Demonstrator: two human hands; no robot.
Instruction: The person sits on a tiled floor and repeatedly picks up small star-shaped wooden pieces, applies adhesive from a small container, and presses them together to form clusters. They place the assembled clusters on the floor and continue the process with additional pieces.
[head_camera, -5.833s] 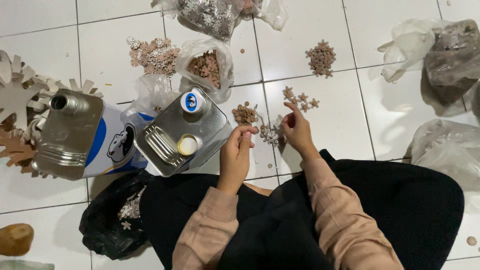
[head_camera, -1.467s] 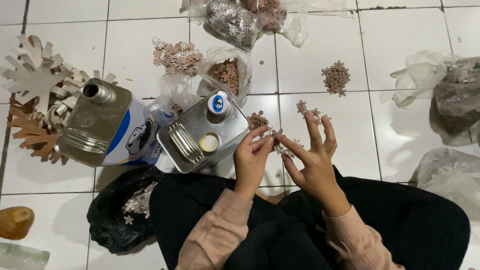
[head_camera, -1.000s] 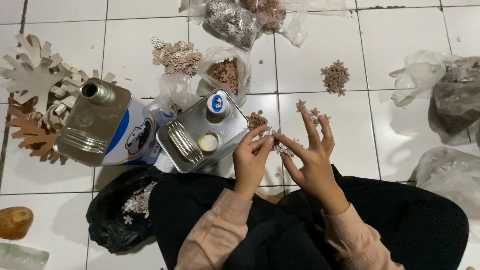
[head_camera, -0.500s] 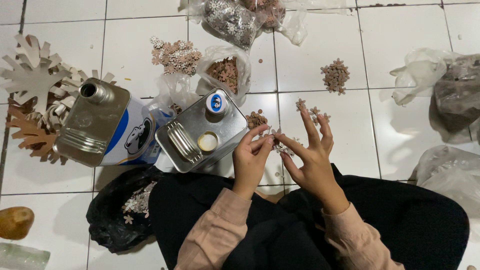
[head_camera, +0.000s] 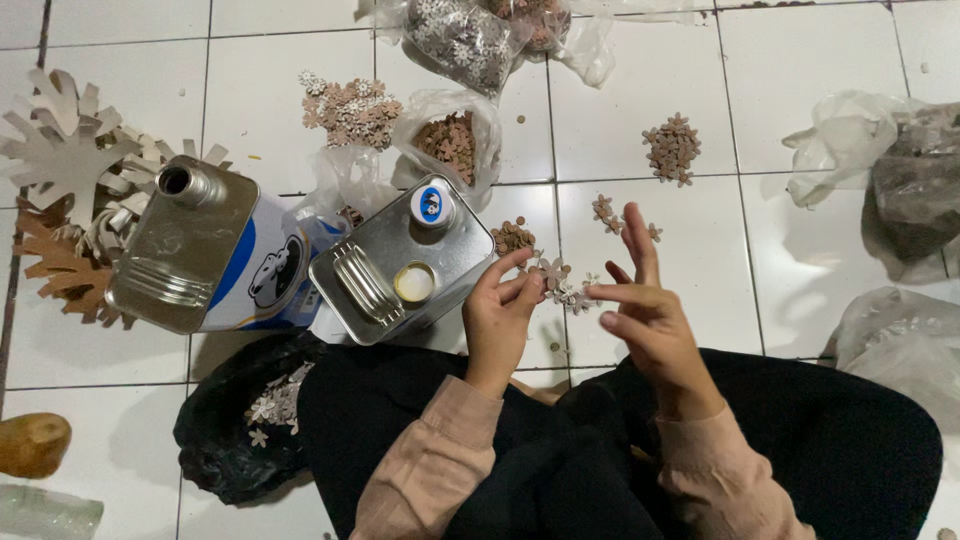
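Note:
I sit on a white tiled floor. My left hand (head_camera: 500, 318) and my right hand (head_camera: 648, 312) meet just above my lap. Between their fingertips is a small cluster of pale wooden flower pieces (head_camera: 562, 285). My left thumb and forefinger pinch one end of it. My right forefinger and thumb touch the other end, with the remaining fingers spread upward. Just left of my left hand stands a square metal can (head_camera: 400, 262) with a blue and white cap. A small heap of brown round pieces (head_camera: 512, 238) lies right behind the hands.
A larger metal can (head_camera: 200, 262) lies on its side at left, by big wooden snowflake cutouts (head_camera: 62, 170). Heaps and clear bags of small wooden flowers (head_camera: 672, 148) lie at the back. Crumpled plastic bags (head_camera: 890, 180) sit at right, and a black bag (head_camera: 240, 420) by my knee.
My hands have risen from the pieces on the floor and come together with the flower cluster between them. In the last half second they barely move.

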